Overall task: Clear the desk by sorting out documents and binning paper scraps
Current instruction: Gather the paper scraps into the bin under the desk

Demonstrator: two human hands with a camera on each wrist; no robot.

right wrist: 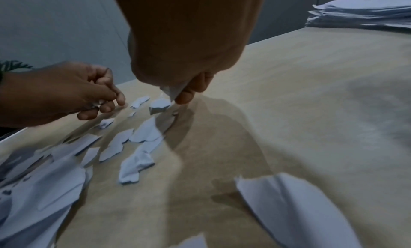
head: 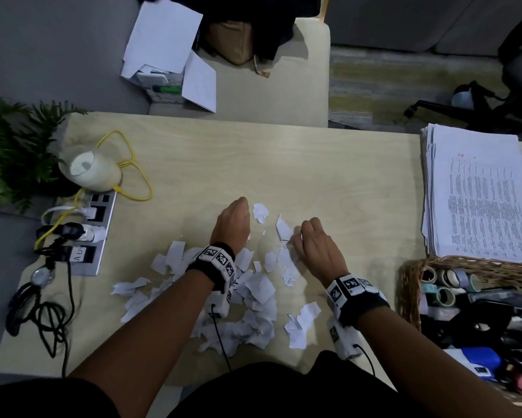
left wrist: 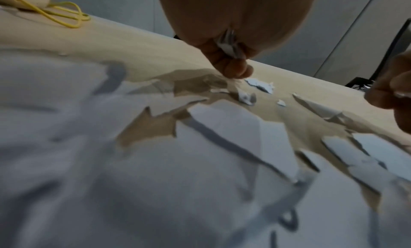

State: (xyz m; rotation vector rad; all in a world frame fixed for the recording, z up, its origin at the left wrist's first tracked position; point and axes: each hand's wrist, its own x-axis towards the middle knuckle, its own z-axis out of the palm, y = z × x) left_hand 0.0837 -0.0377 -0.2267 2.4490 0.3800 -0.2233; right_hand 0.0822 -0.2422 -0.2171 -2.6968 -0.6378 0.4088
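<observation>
Flanking both scrap-pinching hands: document stack [head: 477, 194], wicker basket [head: 410, 285], power strip [head: 94, 233]

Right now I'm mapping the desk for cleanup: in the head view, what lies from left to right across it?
Green fern plant → grey power strip → left hand → right hand → stack of printed white documents.

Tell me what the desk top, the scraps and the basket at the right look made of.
Desk top: pale wood or wood-look laminate, matte; faint grain, cannot tell which.
Scraps: thin white paper; ragged torn edges, creases, some print.
Basket: woven wicker or rattan, brown; visible braided strands on the rim.
</observation>
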